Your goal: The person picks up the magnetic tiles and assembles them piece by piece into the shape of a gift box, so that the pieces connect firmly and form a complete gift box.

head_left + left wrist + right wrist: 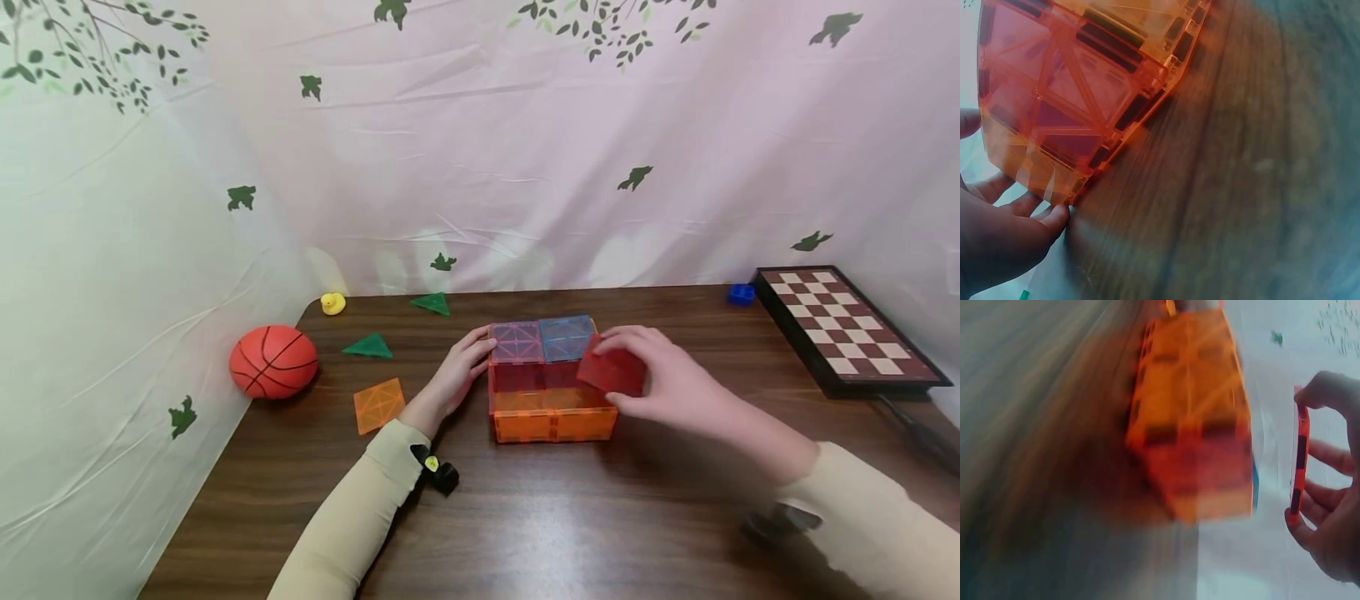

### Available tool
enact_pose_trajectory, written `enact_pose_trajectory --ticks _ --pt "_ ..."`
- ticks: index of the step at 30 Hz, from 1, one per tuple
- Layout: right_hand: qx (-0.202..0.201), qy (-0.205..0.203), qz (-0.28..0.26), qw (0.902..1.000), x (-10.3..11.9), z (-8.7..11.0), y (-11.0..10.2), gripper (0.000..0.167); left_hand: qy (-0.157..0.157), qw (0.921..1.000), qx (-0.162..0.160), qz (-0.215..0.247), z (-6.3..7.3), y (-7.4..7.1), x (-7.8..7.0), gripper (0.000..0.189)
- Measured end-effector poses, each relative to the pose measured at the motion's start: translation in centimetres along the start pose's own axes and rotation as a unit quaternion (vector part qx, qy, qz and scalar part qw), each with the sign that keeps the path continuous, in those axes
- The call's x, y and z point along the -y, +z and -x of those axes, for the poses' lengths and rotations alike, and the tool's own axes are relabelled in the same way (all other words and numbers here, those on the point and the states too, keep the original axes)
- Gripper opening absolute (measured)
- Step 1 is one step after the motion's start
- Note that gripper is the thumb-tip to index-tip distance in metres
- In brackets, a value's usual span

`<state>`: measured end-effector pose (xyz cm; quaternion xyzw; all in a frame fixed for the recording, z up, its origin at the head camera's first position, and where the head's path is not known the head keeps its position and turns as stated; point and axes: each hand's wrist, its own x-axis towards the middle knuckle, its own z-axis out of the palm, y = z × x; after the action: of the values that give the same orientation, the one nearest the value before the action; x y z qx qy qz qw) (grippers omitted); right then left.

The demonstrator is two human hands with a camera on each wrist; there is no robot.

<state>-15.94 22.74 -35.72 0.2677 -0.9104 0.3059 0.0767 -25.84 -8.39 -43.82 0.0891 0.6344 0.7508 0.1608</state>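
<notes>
Tile box [555, 427], see-through orange and red at the sides, stands just right of mid-frame on the dark wooden table [540, 517], the front half of its top uncovered. A chessboard [847, 325] lies at the far right of the frame and a basketball [273, 362] at the left, both well apart from my work.

My left hand [457, 367] is curled round the rear left corner of the box, bracing it, I'd say. My right hand [663, 371] pinches a red square tile [613, 372] between thumb and fingertips over the front right; the right wrist view shows the tile edge-on, apart from the walls.

On the rear of the top lie a purple tile [516, 342] and, to its right, a blue tile [567, 337], set slightly askew. I judge the step in hand to be roofing the box, about half done. The next move calls for turning the red one flat and lowering it gently beside the blue, without nudging the walls.

An orange square [379, 406] lies left of centre, two green triangles [368, 347] above it. Smallest are a yellow duck [333, 303], upper left of the tabletop, and a blue block [741, 294], upper right.
</notes>
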Motion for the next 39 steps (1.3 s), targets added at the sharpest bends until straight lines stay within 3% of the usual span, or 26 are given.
enact_pose_trajectory --ticks 6,13,27,31,34,37,39 --pt "0.074 -0.083 -0.035 0.9931 2.1 -4.1 2.6 0.048 -0.006 0.9999 0.006 0.008 -0.3 0.3 0.0 0.053" --pt "0.152 -0.095 -0.043 0.9828 2.7 -6.4 4.9 0.047 -0.015 0.9998 0.013 -0.003 -0.5 0.5 0.1 0.055" --pt "0.190 -0.163 -0.076 0.9651 3.3 -7.7 5.4 0.043 -0.017 0.9998 0.009 0.004 -0.4 0.3 -0.1 0.056" --pt "0.171 -0.163 -0.082 0.9683 2.7 -7.6 4.8 0.038 -0.020 0.9998 0.009 0.006 -0.3 0.2 -0.1 0.057" --pt "0.119 -0.138 -0.094 0.9787 1.8 -7.5 3.8 0.033 -0.021 0.9998 0.002 0.001 0.1 0.0 -0.4 0.055" --pt "0.057 -0.073 -0.121 0.9883 0.3 -7.3 2.8 0.029 -0.016 0.9997 -0.011 -0.018 1.1 -0.8 -1.3 0.052" --pt "0.019 -0.009 -0.150 0.9884 -0.9 -7.1 2.4 0.028 -0.004 0.9983 -0.016 -0.056 2.2 -1.5 -2.0 0.048"
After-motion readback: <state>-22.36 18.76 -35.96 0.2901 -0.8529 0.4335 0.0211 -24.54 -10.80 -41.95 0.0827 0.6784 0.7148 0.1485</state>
